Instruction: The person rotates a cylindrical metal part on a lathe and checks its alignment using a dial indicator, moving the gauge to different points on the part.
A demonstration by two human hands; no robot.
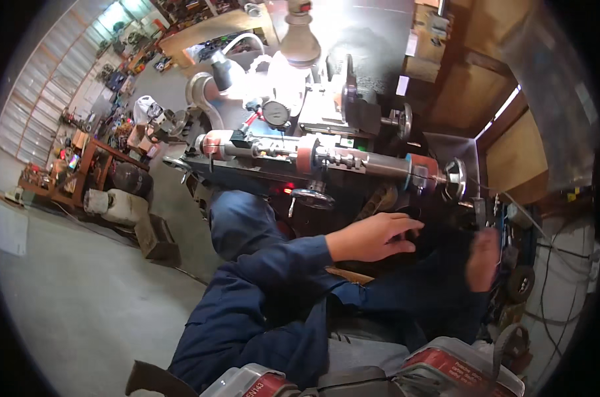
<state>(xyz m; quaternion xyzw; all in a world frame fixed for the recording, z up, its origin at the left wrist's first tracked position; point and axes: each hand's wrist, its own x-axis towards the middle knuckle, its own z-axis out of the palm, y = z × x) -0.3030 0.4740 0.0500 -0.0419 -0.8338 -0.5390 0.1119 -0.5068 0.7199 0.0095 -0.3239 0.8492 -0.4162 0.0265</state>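
A long metal machine bed stretches across the middle, carrying a shaft [343,159] with several raised sections that runs between orange-red holders. Above the shaft stands a round dial gauge [275,113] on a red arm. In front of the machine, my left hand [379,238] reaches to the right, its fingers loosely stretched and the thumb apart, with nothing visible in it. Farther right is my right hand [483,261], smeared by motion, beside a grey upright metal piece [480,213] and a crowd of tools. Whether it holds anything cannot be made out.
A handwheel [312,198] with a crank juts from the machine's front; another handwheel [456,179] is at its right end. A bright lamp [300,41] hangs over it. Cables [551,284] loop at the right. A wooden box [157,238] and cluttered shelving stand left.
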